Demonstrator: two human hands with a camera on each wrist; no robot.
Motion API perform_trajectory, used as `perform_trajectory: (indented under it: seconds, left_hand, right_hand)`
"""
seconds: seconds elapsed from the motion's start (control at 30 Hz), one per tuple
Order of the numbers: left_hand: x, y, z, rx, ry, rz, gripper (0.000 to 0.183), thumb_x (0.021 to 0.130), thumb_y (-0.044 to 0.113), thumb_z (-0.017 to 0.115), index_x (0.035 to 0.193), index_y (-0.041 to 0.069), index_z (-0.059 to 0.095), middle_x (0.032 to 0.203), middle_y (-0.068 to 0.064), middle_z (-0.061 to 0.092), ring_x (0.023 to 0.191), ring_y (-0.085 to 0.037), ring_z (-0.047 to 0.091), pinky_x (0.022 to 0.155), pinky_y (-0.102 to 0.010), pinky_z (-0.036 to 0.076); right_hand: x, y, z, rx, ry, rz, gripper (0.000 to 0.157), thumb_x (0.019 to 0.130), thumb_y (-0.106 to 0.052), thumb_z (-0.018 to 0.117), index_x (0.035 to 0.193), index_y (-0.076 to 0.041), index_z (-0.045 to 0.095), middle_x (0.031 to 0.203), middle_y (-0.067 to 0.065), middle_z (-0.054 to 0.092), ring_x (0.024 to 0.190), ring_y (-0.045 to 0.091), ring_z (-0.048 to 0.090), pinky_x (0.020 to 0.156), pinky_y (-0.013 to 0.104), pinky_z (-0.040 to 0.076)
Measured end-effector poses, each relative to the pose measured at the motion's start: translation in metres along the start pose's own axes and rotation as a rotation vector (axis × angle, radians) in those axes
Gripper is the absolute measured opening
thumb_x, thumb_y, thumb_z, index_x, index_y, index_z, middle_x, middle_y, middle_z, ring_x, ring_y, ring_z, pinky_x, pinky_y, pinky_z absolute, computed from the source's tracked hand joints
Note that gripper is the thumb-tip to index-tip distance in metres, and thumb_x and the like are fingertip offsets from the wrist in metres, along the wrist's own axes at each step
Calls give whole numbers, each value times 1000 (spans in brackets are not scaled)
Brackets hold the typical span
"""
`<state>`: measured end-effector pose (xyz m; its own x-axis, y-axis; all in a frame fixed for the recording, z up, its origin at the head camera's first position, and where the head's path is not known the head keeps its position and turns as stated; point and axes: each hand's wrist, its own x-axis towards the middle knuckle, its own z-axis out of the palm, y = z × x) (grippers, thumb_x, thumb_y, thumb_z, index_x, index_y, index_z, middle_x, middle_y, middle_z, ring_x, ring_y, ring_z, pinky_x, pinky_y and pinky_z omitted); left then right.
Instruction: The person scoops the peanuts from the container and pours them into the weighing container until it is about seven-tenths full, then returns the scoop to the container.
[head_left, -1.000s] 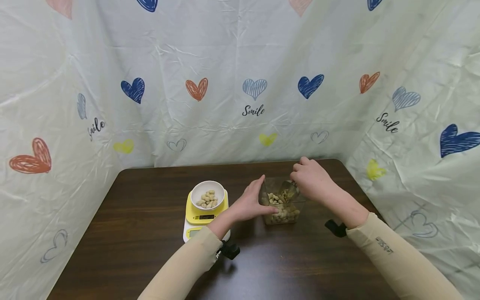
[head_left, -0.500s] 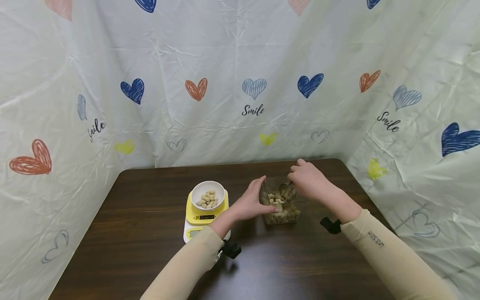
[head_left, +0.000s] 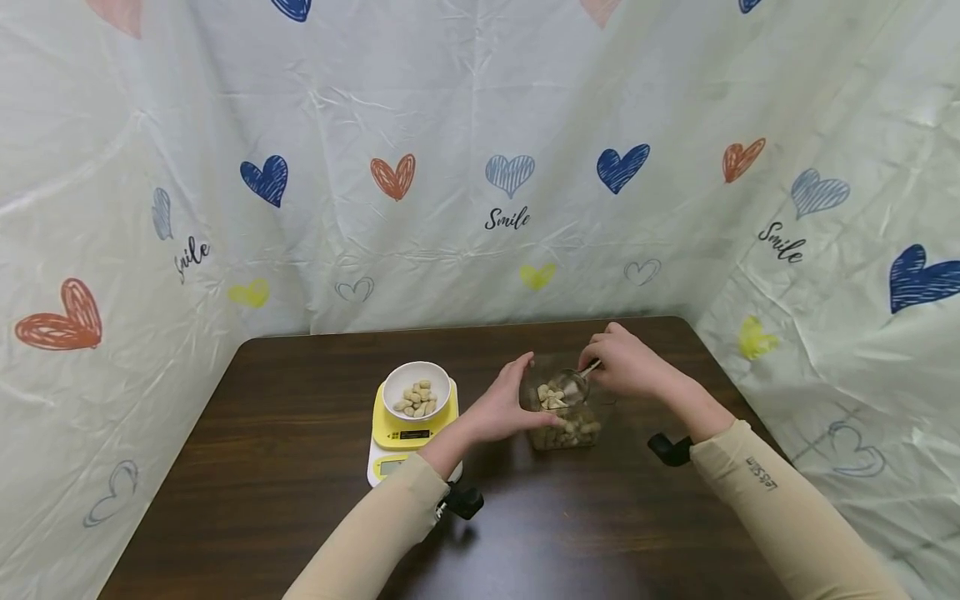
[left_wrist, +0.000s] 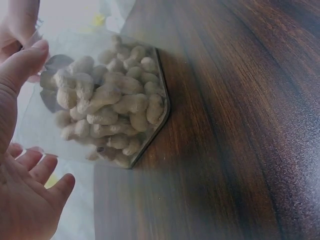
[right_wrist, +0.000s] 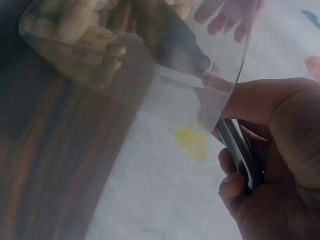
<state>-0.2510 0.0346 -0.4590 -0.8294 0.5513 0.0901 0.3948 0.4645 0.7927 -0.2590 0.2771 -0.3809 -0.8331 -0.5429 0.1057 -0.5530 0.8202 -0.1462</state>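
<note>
A clear plastic box (head_left: 564,442) partly filled with unshelled peanuts (left_wrist: 120,102) stands right of centre on the table. My left hand (head_left: 501,408) holds its left side, thumb across the front wall and fingers spread behind. My right hand (head_left: 628,364) grips the metal handle (right_wrist: 241,152) of a scoop (head_left: 573,387). The scoop's bowl is inside the box, tilted down among the peanuts; its lower part is hidden. To the left, a white bowl (head_left: 391,385) holding several peanuts rests on a yellow and white kitchen scale (head_left: 381,435).
The dark wooden table (head_left: 300,467) carries the scale and the box side by side. A white curtain (head_left: 450,275) printed with hearts hangs behind and at both sides. My left forearm partly covers the scale's lower right corner.
My right hand has turned the scoop within the box, and its bowl now faces up more, with the handle showing. My left hand stays on the box; the scale and bowl have not moved.
</note>
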Motion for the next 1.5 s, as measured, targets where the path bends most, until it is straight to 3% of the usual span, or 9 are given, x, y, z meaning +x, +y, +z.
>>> perform_trajectory:
  seconds: [0.17, 0.43, 0.73, 1.0, 1.5]
  left_hand:
    - [1, -2, -1, 6, 12, 10, 110, 67, 61, 73, 148, 32, 6, 144, 3, 26, 129, -14, 32, 98, -38, 36]
    - [1, -1, 0, 5, 4, 19, 111, 66, 62, 72, 149, 29, 6, 146, -3, 26, 130, -16, 31, 100, -38, 34]
    - [0, -1, -1, -18, 5, 13, 109, 67, 56, 76, 148, 32, 7, 144, 0, 27, 129, -16, 32, 99, -39, 35]
    - [2, -2, 1, -4, 6, 6, 109, 67, 57, 75, 148, 31, 7, 144, 3, 27, 129, -12, 30, 100, -38, 34]
    - [0, 0, 0, -12, 3, 15, 110, 66, 59, 74, 149, 30, 7, 146, -2, 24, 131, -20, 30, 101, -40, 32]
  right_hand:
    - [-1, 3, -1, 23, 9, -22, 11, 80, -13, 73, 89, -19, 72, 91, -5, 62, 82, 17, 41, 73, 35, 33]
    - [-2, 9, -11, 121, -20, 21, 9, 81, -19, 73, 88, -23, 71, 92, -8, 62, 87, 16, 42, 77, 36, 33]
    - [-2, 19, -4, 158, -18, -8, 8, 80, -21, 74, 87, -24, 72, 90, -8, 60, 89, 15, 48, 84, 39, 29]
    - [-8, 34, -12, 317, -70, 52, 10, 84, -20, 70, 94, -23, 71, 97, -6, 61, 93, 14, 54, 79, 37, 43]
    - [-7, 41, -10, 411, -58, 100, 12, 84, -22, 71, 96, -21, 71, 100, -2, 62, 92, 15, 55, 75, 37, 45]
